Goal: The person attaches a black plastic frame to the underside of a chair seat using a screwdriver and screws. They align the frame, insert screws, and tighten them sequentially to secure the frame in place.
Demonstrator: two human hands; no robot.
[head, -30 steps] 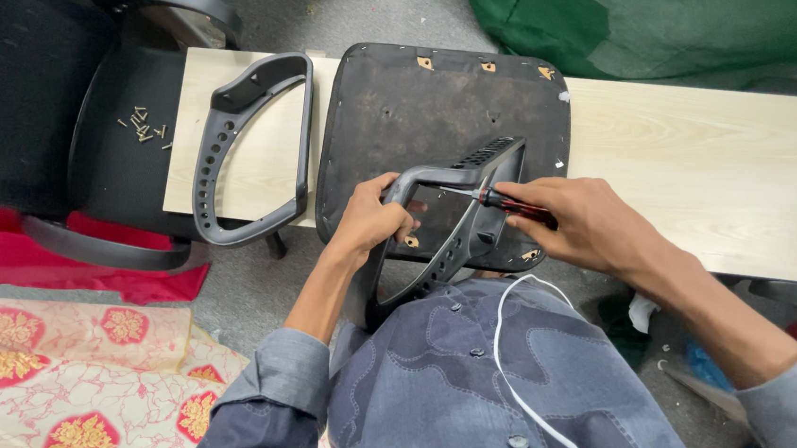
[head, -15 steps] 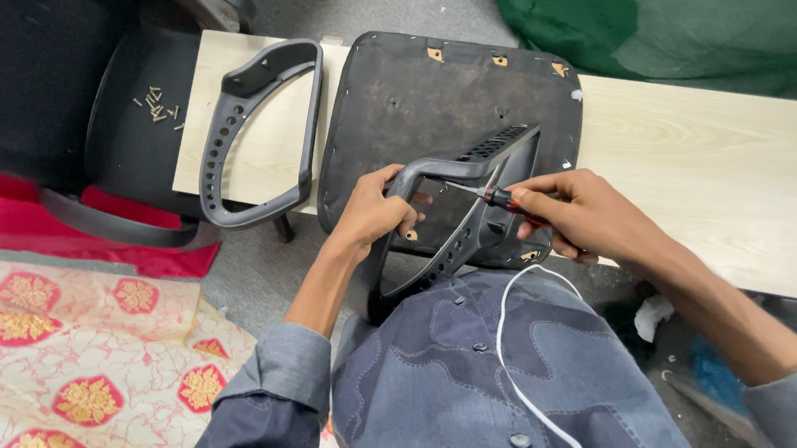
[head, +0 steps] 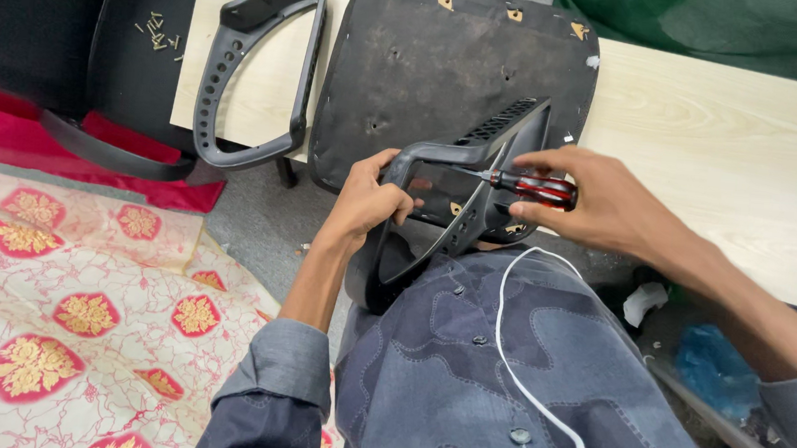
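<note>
Left hand [head: 367, 198] gripping one armrest [head: 459, 177] against seat base [head: 429, 75]; right hand [head: 600, 197] holding screwdriver [head: 525, 185], fastening apparently unfinished; second armrest [head: 254, 70] unattached; loose screws [head: 156, 32] remaining

Black armrest [head: 464, 177], red-handled screwdriver [head: 532, 188], pale wood table [head: 726, 155], red-and-gold floral cloth [head: 60, 311] (white veining), blue patterned shirt [head: 500, 384].
</note>
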